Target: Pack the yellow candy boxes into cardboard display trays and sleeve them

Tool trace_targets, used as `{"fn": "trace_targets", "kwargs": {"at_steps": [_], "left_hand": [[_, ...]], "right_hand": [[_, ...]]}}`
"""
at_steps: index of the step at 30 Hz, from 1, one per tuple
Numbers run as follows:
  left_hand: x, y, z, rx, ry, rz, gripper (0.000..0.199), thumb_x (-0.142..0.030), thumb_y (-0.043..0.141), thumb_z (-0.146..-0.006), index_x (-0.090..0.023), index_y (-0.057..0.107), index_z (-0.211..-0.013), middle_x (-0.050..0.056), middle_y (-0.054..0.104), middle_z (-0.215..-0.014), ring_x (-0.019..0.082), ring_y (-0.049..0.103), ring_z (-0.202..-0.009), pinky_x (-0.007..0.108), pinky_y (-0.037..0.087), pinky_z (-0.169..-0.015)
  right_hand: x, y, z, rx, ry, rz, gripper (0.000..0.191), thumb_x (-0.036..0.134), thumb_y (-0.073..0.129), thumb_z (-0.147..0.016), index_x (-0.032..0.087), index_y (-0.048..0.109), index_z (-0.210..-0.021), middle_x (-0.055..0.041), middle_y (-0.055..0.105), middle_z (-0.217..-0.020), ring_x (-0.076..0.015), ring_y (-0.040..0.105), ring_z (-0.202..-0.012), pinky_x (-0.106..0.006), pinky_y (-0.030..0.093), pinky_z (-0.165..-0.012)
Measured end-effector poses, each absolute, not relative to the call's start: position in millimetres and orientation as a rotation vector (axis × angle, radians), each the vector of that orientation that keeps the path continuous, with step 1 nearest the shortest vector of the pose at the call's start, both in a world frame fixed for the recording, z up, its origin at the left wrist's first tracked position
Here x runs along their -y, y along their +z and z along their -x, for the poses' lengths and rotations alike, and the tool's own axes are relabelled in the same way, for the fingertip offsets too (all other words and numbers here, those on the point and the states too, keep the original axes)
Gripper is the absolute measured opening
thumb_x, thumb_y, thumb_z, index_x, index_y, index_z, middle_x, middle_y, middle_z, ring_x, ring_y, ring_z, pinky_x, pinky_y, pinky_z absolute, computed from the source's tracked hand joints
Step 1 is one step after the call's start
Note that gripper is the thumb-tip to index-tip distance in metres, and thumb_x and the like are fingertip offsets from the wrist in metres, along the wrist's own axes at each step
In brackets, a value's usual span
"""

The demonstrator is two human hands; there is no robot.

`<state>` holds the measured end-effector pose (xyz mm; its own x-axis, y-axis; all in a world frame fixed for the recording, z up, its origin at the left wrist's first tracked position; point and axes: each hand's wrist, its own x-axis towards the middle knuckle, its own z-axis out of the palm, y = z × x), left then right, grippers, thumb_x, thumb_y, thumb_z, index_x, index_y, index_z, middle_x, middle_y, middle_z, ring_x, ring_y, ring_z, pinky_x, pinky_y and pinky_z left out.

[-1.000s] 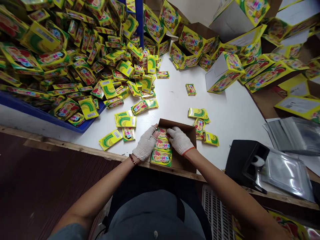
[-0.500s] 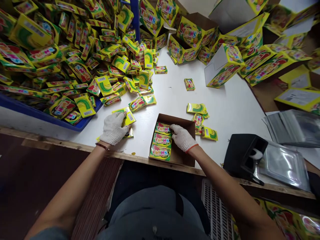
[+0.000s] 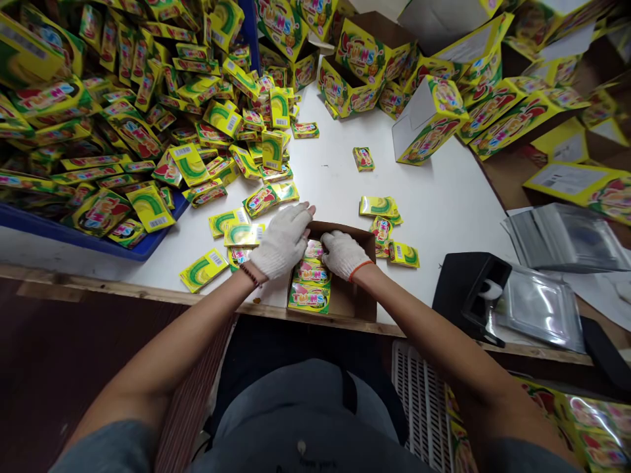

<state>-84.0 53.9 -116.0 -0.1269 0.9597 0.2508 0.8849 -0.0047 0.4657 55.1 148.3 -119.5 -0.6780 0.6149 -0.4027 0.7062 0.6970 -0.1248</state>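
A brown open carton (image 3: pixel 353 303) stands at the table's front edge, with a column of small yellow-green Twins boxes (image 3: pixel 309 297) along its left side. My left hand (image 3: pixel 286 240), in a white knit glove, lies across the carton's back left corner with its fingers stretched out. Gloved in the same way, my right hand (image 3: pixel 344 253) reaches inside the carton. Its fingers are curled at the right end of the rearmost small Twins box (image 3: pixel 314 249), which is partly hidden by both hands. Several loose small boxes (image 3: pixel 245 234) lie just left of my left hand.
A blue bin (image 3: pixel 142 251) heaped with small boxes takes up the left side. Open display cartons (image 3: pixel 365 52) crowd the back and right. A black tape dispenser (image 3: pixel 466 289) and clear plastic sheets (image 3: pixel 542 309) sit at right. Several small boxes (image 3: pixel 382 226) lie beyond the carton.
My left hand has left the loose boxes on the left and moved right to the carton's back left corner. My right hand stays inside the carton, at the rearmost box. The view has shifted slightly.
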Motion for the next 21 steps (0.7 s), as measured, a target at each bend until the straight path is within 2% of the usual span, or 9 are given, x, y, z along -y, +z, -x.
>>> {"fn": "trace_targets", "kwargs": {"at_steps": [4, 7, 11, 15, 18, 21], "left_hand": [[-98.9, -99.7, 91.5, -2.077, 0.236, -2.048, 0.034, -0.019, 0.046, -0.089, -0.014, 0.068, -0.114, 0.015, 0.07, -0.115, 0.028, 0.063, -0.112, 0.042, 0.048, -0.098], [-110.8, -97.6, 98.6, -2.103, 0.01, -2.065, 0.029, -0.022, 0.045, -0.09, -0.016, 0.071, -0.101, 0.014, 0.072, -0.104, 0.026, 0.067, -0.101, 0.036, 0.049, -0.087], [-95.9, -102.3, 104.2, -2.318, 0.094, -1.934, 0.026, -0.023, 0.048, -0.087, -0.016, 0.071, -0.098, 0.013, 0.072, -0.099, 0.026, 0.067, -0.094, 0.034, 0.048, -0.077], [-55.4, -99.9, 98.2, -2.328, 0.131, -1.739, 0.021, -0.027, 0.052, -0.084, -0.018, 0.071, -0.086, 0.01, 0.071, -0.082, 0.025, 0.066, -0.078, 0.033, 0.046, -0.067], [-27.9, -98.4, 90.7, -2.166, 0.143, -1.664, 0.032, -0.035, 0.046, -0.09, -0.019, 0.068, -0.075, 0.008, 0.067, -0.07, 0.023, 0.063, -0.07, 0.034, 0.047, -0.067], [-19.3, -98.7, 87.9, -2.188, 0.376, -1.648, 0.03, -0.037, 0.045, -0.093, -0.018, 0.068, -0.088, 0.009, 0.07, -0.085, 0.024, 0.065, -0.083, 0.037, 0.049, -0.077]], "right_hand": [[-145.3, -105.4, -60.2, -2.623, -0.373, -1.087, 0.029, 0.021, 0.056, -0.09, 0.019, 0.059, -0.12, -0.0147, 0.061, -0.122, -0.0305, 0.059, -0.111, -0.039, 0.048, -0.087], [-147.8, -101.2, -70.0, -2.648, -0.397, -1.035, 0.028, 0.014, 0.05, -0.091, 0.019, 0.061, -0.115, -0.0126, 0.062, -0.117, -0.0275, 0.059, -0.108, -0.036, 0.047, -0.086], [-157.1, -100.1, -88.1, -2.732, -0.394, -1.024, 0.025, 0.011, 0.049, -0.088, 0.016, 0.064, -0.108, -0.015, 0.061, -0.112, -0.0282, 0.057, -0.106, -0.038, 0.045, -0.09], [-176.4, -94.6, -107.0, -2.964, -0.577, -1.247, 0.02, 0.015, 0.05, -0.087, 0.016, 0.063, -0.102, -0.0131, 0.061, -0.107, -0.0273, 0.055, -0.105, -0.039, 0.043, -0.093], [-190.2, -91.4, -118.1, -2.947, -0.902, -1.468, 0.016, 0.023, 0.051, -0.085, 0.017, 0.059, -0.098, -0.0094, 0.063, -0.095, -0.0235, 0.057, -0.09, -0.036, 0.046, -0.082], [-194.1, -93.8, -125.7, -2.755, -1.219, -1.485, 0.012, 0.027, 0.051, -0.084, 0.019, 0.057, -0.092, -0.0023, 0.06, -0.078, -0.0178, 0.055, -0.07, -0.03, 0.044, -0.066]]}}
